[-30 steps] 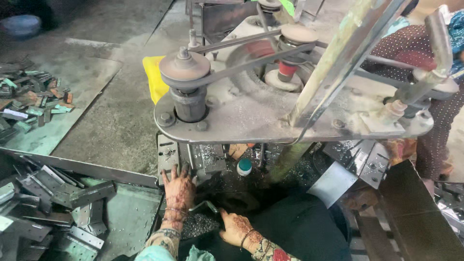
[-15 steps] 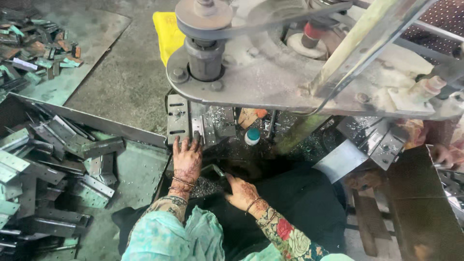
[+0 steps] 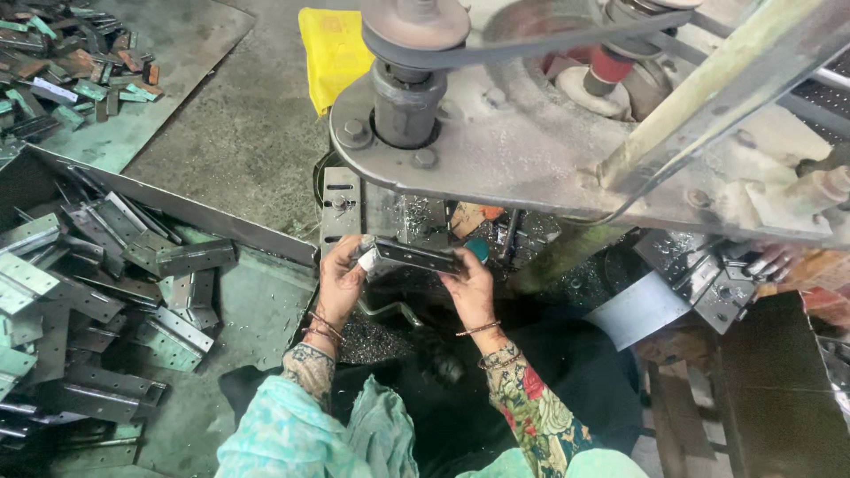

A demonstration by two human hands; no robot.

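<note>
Half a second ago my hands lay low on the dark bed under the machine, the left spread flat. Now both are raised, holding a long dark metal strip level between them, just below the machine's grey plate. My left hand pinches its left end, fingers closed around it; my right hand grips the right end from beneath. The metal brackets lie heaped to my left.

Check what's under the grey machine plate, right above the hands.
Under the machine plate, both hands, left hand and right hand, hold a dark metal bar. Behind it are metal shavings and a teal cap. Deeper in, the plate hides everything.
</note>
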